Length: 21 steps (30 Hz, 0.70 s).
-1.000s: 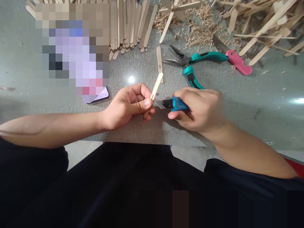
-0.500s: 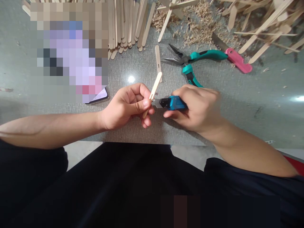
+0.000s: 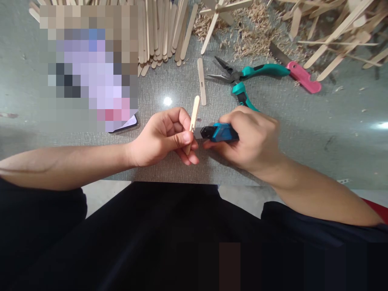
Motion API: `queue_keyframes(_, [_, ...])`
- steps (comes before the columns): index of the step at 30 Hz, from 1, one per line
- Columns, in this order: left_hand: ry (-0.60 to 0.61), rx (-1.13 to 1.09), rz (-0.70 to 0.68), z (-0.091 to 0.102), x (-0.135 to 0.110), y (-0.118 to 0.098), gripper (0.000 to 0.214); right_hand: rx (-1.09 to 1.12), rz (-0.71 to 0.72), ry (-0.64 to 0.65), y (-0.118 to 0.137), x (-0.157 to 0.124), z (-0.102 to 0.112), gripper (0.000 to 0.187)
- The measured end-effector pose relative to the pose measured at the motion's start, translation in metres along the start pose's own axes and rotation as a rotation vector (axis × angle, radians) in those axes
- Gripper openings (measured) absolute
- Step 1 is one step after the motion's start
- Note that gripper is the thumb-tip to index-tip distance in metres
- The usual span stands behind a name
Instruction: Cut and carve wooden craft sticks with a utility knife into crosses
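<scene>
My left hand (image 3: 162,137) pinches a pale wooden ice-cream stick (image 3: 194,110) between thumb and fingers, its upper end pointing away from me. My right hand (image 3: 251,137) is closed round a blue and black utility knife (image 3: 216,132). The knife's short blade meets the stick just above my left thumb. Both hands hover over the near edge of the grey table (image 3: 303,133).
Another stick with a slot (image 3: 201,81) lies just beyond the hands. Teal-handled pliers (image 3: 245,76) and a pink-handled knife (image 3: 298,74) lie to the right. A row of sticks (image 3: 163,32), wood shavings (image 3: 251,32) and loose sticks (image 3: 339,28) fill the back. A phone (image 3: 125,123) lies left.
The stick has turned more upright in my left hand, and the knife has pushed a little further left against it.
</scene>
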<state>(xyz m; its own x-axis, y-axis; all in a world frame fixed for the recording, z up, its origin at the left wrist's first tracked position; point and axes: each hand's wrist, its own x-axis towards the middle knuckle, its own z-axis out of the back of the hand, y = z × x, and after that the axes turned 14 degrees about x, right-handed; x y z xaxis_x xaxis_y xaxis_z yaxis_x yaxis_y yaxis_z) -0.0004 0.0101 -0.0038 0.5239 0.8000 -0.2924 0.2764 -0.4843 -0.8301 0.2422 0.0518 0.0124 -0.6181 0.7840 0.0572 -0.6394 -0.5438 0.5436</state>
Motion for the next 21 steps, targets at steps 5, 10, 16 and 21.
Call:
queue_keyframes(5, [-0.009,0.021,-0.021,0.000,0.001,-0.001,0.051,0.067,0.028,0.048,-0.005,0.001,0.001,0.072])
queue_keyframes(10, [-0.005,0.015,-0.023,-0.001,0.001,-0.002,0.049,0.101,0.067,0.100,-0.010,0.002,0.003,0.087])
queue_keyframes(16, [0.010,-0.003,-0.003,-0.001,0.001,-0.002,0.050,0.221,0.173,-0.045,-0.013,0.004,0.004,0.077])
queue_keyframes(21, [0.002,-0.009,0.005,-0.001,0.001,-0.001,0.052,0.240,0.177,-0.049,-0.015,0.004,0.005,0.073])
